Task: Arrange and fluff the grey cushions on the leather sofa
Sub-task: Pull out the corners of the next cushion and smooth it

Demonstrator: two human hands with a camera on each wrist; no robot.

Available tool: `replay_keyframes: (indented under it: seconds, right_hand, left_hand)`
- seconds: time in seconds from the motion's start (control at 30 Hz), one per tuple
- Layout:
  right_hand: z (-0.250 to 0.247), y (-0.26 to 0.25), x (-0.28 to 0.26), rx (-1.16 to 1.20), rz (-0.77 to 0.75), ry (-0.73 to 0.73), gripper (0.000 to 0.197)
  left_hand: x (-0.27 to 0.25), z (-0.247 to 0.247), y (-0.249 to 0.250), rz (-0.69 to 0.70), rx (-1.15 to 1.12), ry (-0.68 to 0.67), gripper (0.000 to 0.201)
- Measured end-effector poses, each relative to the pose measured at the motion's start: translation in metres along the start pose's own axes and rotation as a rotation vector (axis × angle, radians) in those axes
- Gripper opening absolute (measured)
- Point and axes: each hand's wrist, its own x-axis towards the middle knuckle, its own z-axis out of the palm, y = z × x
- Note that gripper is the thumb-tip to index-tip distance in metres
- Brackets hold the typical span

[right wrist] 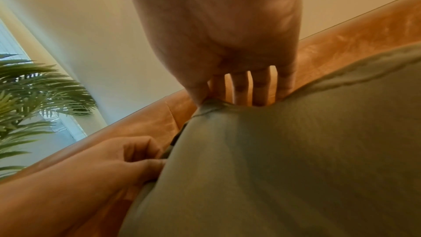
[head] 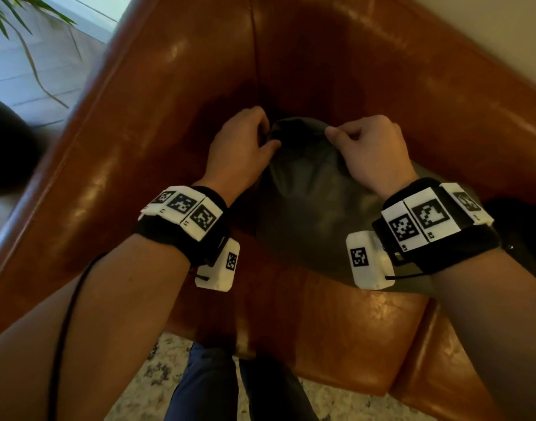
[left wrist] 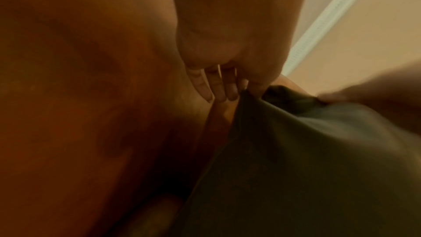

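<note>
Both hands pinch one grey cushion (head: 309, 196) by its top seam, left hand (head: 240, 147) at one corner, right hand (head: 371, 150) at the other. Soft, creased, plump, it stands in the brown leather sofa (head: 169, 117) corner, against the backrest.

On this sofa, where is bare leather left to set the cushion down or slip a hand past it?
Bare seat leather lies in front of the grey fabric cushion, toward the seat's front edge, and a strip lies left of it by the brown leather sofa's armrest. The back corner is crowded: the left hand and right hand both pinch the cushion's top edge there.
</note>
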Motion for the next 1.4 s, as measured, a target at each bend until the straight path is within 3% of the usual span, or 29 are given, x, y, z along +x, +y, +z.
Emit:
replay_keyframes:
  seconds: [0.1, 0.17, 0.43, 0.53, 0.7, 0.8, 0.9, 0.97, 1.1, 1.27, 1.33, 1.4]
  right_hand:
    - [0.000, -0.001, 0.002, -0.002, 0.010, -0.012, 0.032]
    - [0.002, -0.003, 0.004, -0.004, 0.018, -0.016, 0.031]
    - [0.019, -0.008, -0.003, -0.057, -0.103, 0.112, 0.031]
    - [0.024, -0.008, -0.003, -0.087, -0.144, 0.106, 0.027]
    - [0.029, -0.010, 0.000, -0.020, -0.144, 0.086, 0.020]
    - [0.026, -0.008, 0.002, -0.019, -0.153, 0.073, 0.023]
    - [0.014, -0.003, 0.006, -0.019, -0.164, 0.013, 0.031]
    - [0.006, -0.001, 0.007, -0.030, -0.160, -0.019, 0.035]
    - [0.005, -0.005, 0.007, -0.086, -0.241, 0.042, 0.023]
    - [0.013, -0.008, 0.015, -0.079, -0.240, -0.016, 0.015]
    - [0.014, -0.006, 0.018, -0.053, -0.239, -0.043, 0.021]
    - [0.012, -0.004, 0.020, -0.040, -0.245, -0.045, 0.024]
  left_hand:
    - [0.003, -0.003, -0.007, -0.092, -0.094, -0.025, 0.007]
    - [0.002, -0.006, -0.011, -0.129, -0.151, -0.040, 0.009]
    - [0.002, 0.003, 0.013, 0.041, 0.025, 0.112, 0.016]
    - [0.006, -0.005, 0.005, 0.054, -0.042, 0.056, 0.006]
    - [0.005, -0.018, -0.009, 0.001, -0.157, -0.019, 0.011]
    - [0.003, -0.015, -0.007, 0.041, -0.130, 0.013, 0.013]
    - [0.002, -0.012, -0.005, 0.078, -0.079, -0.054, 0.013]
    - [0.004, -0.014, -0.004, 0.035, -0.164, -0.128, 0.013]
    - [0.007, -0.018, -0.001, -0.122, -0.441, -0.258, 0.014]
    - [0.004, -0.014, 0.001, -0.267, -0.736, -0.406, 0.021]
    - [0.003, -0.012, -0.001, -0.320, -0.821, -0.394, 0.021]
    - [0.000, -0.010, 0.003, -0.286, -0.733, -0.250, 0.014]
